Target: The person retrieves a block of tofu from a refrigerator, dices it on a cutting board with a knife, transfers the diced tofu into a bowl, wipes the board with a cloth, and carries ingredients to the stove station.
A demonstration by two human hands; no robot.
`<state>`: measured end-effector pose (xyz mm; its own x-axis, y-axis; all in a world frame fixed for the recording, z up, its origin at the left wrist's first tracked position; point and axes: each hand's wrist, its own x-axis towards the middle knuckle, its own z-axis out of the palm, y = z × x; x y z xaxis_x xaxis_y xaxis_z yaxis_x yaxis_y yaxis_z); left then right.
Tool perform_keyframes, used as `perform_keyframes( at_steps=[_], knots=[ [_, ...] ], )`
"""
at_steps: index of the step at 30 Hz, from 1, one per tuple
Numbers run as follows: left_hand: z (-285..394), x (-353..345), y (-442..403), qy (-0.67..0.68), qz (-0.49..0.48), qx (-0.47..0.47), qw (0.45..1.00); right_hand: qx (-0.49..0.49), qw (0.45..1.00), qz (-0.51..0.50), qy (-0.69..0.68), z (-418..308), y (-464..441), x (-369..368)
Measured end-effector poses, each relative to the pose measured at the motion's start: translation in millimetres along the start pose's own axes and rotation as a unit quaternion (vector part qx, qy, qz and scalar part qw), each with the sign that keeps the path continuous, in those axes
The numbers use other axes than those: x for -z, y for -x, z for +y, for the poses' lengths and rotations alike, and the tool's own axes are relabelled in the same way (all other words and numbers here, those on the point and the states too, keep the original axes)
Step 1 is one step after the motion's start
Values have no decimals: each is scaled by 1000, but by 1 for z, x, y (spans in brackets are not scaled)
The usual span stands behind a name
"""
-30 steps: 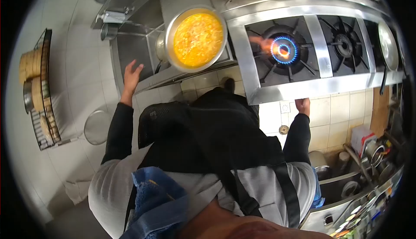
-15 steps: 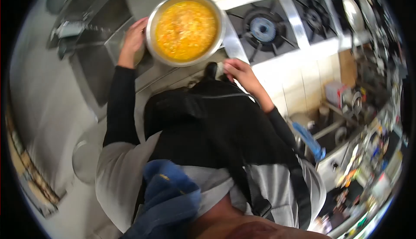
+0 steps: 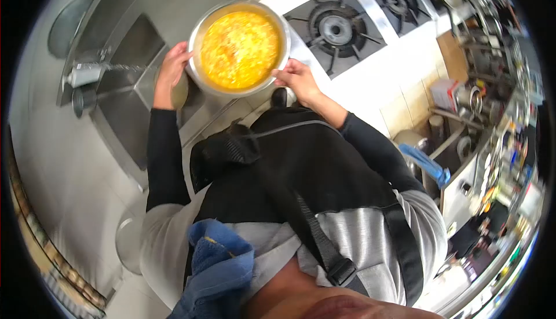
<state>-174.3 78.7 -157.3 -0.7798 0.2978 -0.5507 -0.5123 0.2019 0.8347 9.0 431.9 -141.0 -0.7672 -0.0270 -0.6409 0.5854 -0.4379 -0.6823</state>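
Note:
A round metal bowl (image 3: 196, 76) full of chunky yellow-orange food (image 3: 240, 50) is held out in front of me, between the sink and the stove. My left hand (image 3: 172, 67) is closed on its left side, fingers at the rim. On the lower right side, my right hand (image 3: 297, 80) pinches the rim between thumb and fingers. The bowl's underside is hidden, so I cannot tell whether anything supports it from below.
To the left is a metal sink (image 3: 130, 102), with a pale cylindrical fitting (image 3: 85, 76) beside it. A gas burner (image 3: 335, 29) lies right of the bowl, with a second burner (image 3: 398, 2) beyond. Lower right, a blue cloth (image 3: 427, 165) hangs near cluttered shelves.
My right hand has moved up and left from below the bowl onto its rim. The left hand stays on the bowl, which sits slightly lower and further left in view.

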Motion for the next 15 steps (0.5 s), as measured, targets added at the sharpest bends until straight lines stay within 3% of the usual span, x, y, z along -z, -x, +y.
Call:
perform_keyframes(
  at_steps=[2, 3, 4, 5, 6, 7, 9, 12, 13, 15],
  knots=[
    [19, -18, 12, -34, -8, -20, 999, 36, 986, 50, 158, -7, 3, -3],
    [12, -27, 14, -22, 105, -46, 993, 88, 950, 84, 286, -10, 4, 1],
    [38, -38, 24, 3, -24, -32, 999, 52, 976, 83, 194, -22, 15, 0],
    [71, -65, 43, -11, -48, -52, 997, 167, 969, 62, 174, -1, -2, 10],
    [67, -53, 36, -39, -29, -40, 998, 206, 969, 78, 108, -18, 17, 7],
    [84, -61, 43, -40, -35, -60, 997, 213, 956, 110, 168, -28, 22, 8],
    [108, -51, 34, -43, -30, -67, 996, 159, 971, 92, 151, -63, 38, 21],
    [160, -91, 36, -42, -58, -70, 995, 157, 985, 64, -5, -97, 61, 47],
    [152, -94, 83, -4, -68, -100, 993, 178, 980, 85, 32, -103, 114, 33],
    [174, -121, 97, -1, -78, -114, 990, 190, 975, 114, 22, -121, 147, 41]
  ],
)
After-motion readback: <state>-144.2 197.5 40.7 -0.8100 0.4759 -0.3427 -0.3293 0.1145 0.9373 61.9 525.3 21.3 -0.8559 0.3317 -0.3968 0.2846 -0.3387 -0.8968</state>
